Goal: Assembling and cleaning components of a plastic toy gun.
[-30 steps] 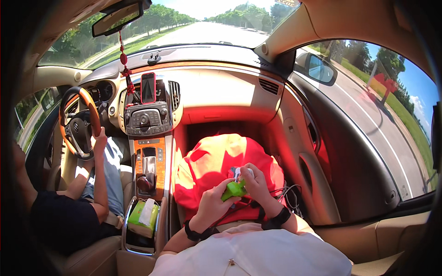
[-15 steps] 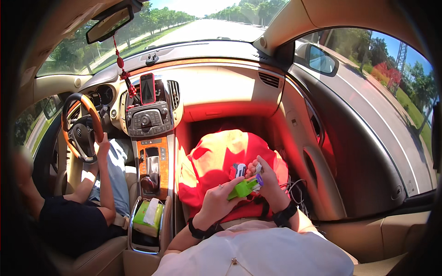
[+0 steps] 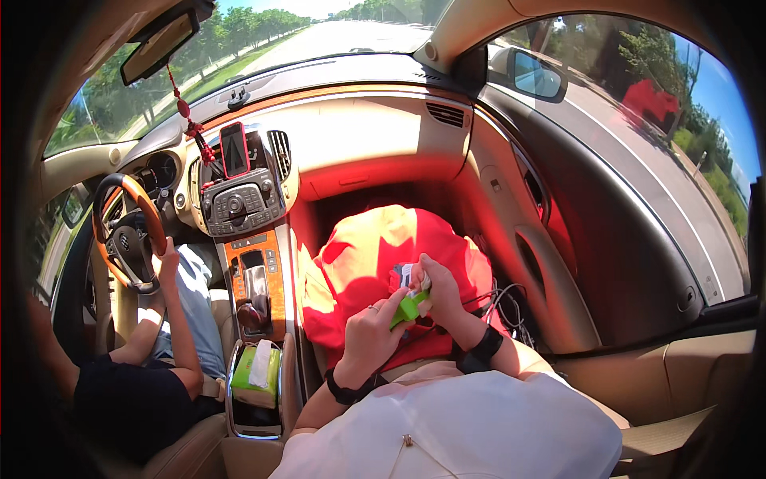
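Observation:
Above my lap, my left hand (image 3: 371,335) is closed around the near end of a small bright green plastic piece (image 3: 411,307). My right hand (image 3: 444,294) presses its fingers on the far end of the same piece, so most of that end is hidden. Just beyond the fingertips is a small white and dark object (image 3: 405,275), partly covered; I cannot tell whether it is held or rests on the red cloth (image 3: 375,239) over my knees. A black band circles each wrist.
I sit in a car's passenger seat. At left a driver's hand (image 3: 165,262) grips the steering wheel (image 3: 152,215). Between us are a gear lever (image 3: 254,307) and a tissue pack (image 3: 257,375). A phone (image 3: 234,150) stands on the dashboard. Cables (image 3: 511,303) lie beside the door.
My hands have come closer together, and the right fingers now cover the far end of the green piece. The purple part seen there before is hidden. The whole view has shifted slightly.

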`<act>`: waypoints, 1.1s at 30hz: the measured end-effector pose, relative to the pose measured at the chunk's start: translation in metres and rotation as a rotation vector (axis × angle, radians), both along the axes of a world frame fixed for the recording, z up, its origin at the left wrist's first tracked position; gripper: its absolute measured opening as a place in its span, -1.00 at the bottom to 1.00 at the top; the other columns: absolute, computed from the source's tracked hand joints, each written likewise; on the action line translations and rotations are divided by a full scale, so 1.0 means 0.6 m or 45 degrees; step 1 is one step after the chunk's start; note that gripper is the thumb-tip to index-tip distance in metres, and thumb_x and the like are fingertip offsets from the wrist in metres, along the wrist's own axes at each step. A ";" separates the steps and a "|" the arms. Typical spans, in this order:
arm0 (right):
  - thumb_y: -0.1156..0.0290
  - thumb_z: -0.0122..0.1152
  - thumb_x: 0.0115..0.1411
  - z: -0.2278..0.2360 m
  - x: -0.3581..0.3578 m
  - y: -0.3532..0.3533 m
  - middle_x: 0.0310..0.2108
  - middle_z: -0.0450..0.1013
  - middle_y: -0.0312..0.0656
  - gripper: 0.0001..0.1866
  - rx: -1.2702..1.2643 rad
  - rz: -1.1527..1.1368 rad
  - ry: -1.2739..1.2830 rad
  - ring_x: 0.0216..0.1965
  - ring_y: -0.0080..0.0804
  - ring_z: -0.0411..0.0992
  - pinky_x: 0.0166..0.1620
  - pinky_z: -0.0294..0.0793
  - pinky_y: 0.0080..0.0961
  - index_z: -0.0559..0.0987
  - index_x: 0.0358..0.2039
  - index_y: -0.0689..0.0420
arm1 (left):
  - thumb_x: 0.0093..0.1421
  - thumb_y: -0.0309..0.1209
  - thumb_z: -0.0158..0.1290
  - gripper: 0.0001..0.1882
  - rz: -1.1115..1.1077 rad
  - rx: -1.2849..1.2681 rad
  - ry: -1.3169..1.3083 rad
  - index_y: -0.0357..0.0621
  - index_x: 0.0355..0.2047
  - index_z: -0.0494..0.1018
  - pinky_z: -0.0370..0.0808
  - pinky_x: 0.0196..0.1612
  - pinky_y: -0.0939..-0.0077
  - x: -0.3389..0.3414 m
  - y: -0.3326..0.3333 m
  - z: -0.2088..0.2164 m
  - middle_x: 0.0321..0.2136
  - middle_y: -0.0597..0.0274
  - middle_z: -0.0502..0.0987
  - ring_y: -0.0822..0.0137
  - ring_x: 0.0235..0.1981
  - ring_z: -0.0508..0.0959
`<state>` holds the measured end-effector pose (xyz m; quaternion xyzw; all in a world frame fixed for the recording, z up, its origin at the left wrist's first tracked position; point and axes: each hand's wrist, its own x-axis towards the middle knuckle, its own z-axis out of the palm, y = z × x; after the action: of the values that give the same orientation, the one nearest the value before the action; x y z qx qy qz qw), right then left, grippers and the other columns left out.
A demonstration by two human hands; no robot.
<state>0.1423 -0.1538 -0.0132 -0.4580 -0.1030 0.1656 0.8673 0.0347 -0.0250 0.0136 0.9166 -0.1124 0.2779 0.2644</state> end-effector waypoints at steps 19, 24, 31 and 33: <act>-0.07 -0.15 0.30 -0.006 -0.002 -0.010 -0.38 0.47 -0.30 -0.56 0.365 0.301 0.547 -0.30 -0.46 0.48 -0.21 0.47 -0.51 0.47 -0.18 0.04 | 0.00 -0.58 0.25 -0.47 -0.246 -1.255 0.097 -0.24 0.01 0.38 0.52 -0.17 0.56 0.089 -0.034 -0.056 -0.20 0.17 0.58 0.43 -0.19 0.56; -0.24 -0.26 0.28 -0.023 -0.012 0.016 -0.48 0.37 -0.39 -0.45 0.115 0.034 0.261 -0.52 -0.65 0.33 -0.48 0.27 -0.69 0.44 -0.19 -0.02 | 0.02 -0.54 0.24 -0.46 -0.079 -0.980 -0.023 -0.21 0.02 0.34 0.53 -0.19 0.48 0.075 -0.031 -0.049 -0.21 0.07 0.56 0.29 -0.21 0.59; -0.30 -0.30 0.24 -0.020 -0.035 0.039 -0.61 0.27 -0.40 -0.37 -0.216 -0.015 0.013 -0.66 -0.71 0.19 -0.59 0.10 -0.72 0.45 -0.26 0.04 | 0.00 -0.42 0.28 -0.43 -0.031 -0.670 -0.127 -0.16 0.02 0.31 0.55 -0.24 0.34 0.035 0.003 -0.036 -0.20 0.01 0.52 0.05 -0.22 0.58; -0.28 -0.30 0.25 -0.029 -0.037 0.041 -0.61 0.28 -0.40 -0.39 -0.264 0.071 0.133 -0.67 -0.68 0.21 -0.61 0.11 -0.71 0.45 -0.27 0.02 | 0.00 -0.42 0.27 -0.43 -0.014 -0.628 -0.135 -0.16 0.03 0.31 0.55 -0.26 0.31 0.026 0.016 -0.033 -0.20 0.01 0.52 0.03 -0.23 0.58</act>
<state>0.1202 -0.1292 -0.0303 -0.5331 -0.0525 0.2229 0.8144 0.0504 -0.0155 -0.0065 0.8079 -0.0601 0.3431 0.4754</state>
